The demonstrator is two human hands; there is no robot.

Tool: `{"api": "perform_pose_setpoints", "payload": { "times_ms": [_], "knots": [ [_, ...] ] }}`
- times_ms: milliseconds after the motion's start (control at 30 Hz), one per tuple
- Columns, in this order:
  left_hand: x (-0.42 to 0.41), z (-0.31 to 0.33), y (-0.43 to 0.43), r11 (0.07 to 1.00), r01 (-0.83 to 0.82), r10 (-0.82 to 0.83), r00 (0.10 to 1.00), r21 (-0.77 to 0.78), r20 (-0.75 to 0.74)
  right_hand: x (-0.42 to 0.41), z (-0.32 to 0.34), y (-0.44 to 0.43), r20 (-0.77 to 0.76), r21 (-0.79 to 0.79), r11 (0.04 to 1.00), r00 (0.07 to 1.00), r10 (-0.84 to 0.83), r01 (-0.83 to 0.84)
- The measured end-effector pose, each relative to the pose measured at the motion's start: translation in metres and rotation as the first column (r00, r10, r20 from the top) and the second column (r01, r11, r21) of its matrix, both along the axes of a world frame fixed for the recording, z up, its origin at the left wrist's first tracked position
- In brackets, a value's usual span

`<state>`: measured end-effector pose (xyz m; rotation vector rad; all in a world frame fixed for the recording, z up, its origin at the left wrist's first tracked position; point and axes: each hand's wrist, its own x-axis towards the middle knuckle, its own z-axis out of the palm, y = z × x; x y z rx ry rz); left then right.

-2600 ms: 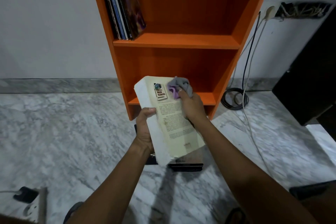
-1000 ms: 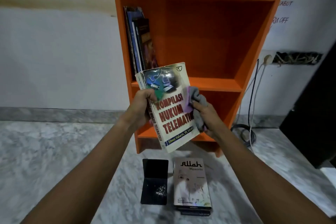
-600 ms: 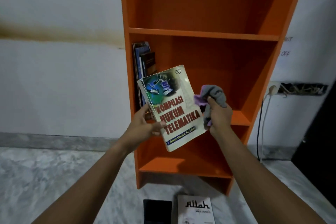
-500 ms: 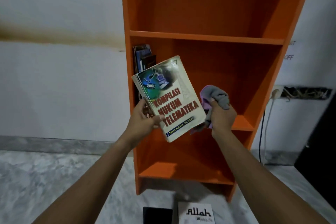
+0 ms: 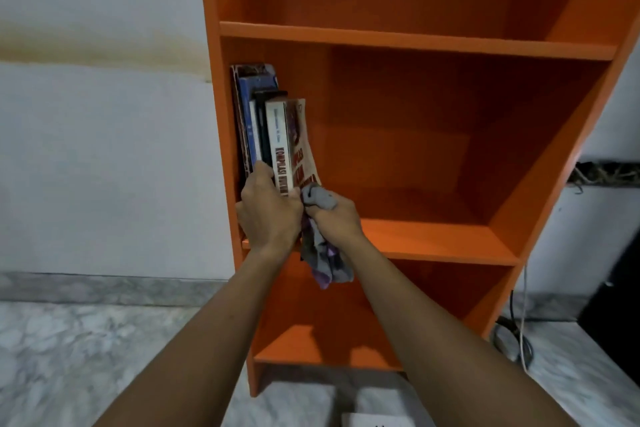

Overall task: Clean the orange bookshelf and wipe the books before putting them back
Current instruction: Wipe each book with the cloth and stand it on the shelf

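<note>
Paperback [image 5: 282, 146] upright on the middle shelf [image 5: 433, 239] of the orange bookshelf [image 5: 210, 80], touching the shelved books [image 5: 250, 114]; left hand [image 5: 268, 215] fingers curled round its lower spine; right hand [image 5: 334, 218] clutching the cloth [image 5: 322, 199]; probably light, cover soft and flexing, best gripped at the stiffer spine.

Looks like smooth laminated board with a low satin sheen on the tall orange bookshelf [image 5: 415, 42]. Reads as paper at the white paperback book with red lettering [image 5: 281, 149]: thin card cover, slightly glossy spine. Hangs soft, crumpled and matt in the grey-and-purple cloth [image 5: 325, 263]. Gleams polished and veined across the grey-white marble floor [image 5: 69, 357]. Shows flat matt paint on the pale wall [image 5: 104, 166], yellow-stained.
</note>
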<state>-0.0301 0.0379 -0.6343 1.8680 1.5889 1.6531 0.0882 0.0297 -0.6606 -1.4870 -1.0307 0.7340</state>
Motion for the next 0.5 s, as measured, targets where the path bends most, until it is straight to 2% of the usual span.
{"api": "perform_pose_setpoints", "payload": {
  "times_ms": [233,367,500],
  "knots": [
    [-0.008,-0.003,-0.005,0.998,-0.016,0.015,1.000,-0.065,-0.013,-0.009,-0.004,-0.006,0.069,0.002,0.995,0.993,-0.101,0.101],
    [-0.018,-0.015,-0.026,0.994,0.034,-0.030,0.999,-0.101,0.044,-0.013,-0.006,-0.048,-0.025,0.090,0.975,0.979,-0.201,0.203],
    [-0.019,-0.059,-0.084,0.983,0.065,-0.051,0.995,-0.173,0.087,-0.005,-0.043,-0.120,-0.180,0.142,0.949,0.950,-0.255,0.281]
  ]
}}
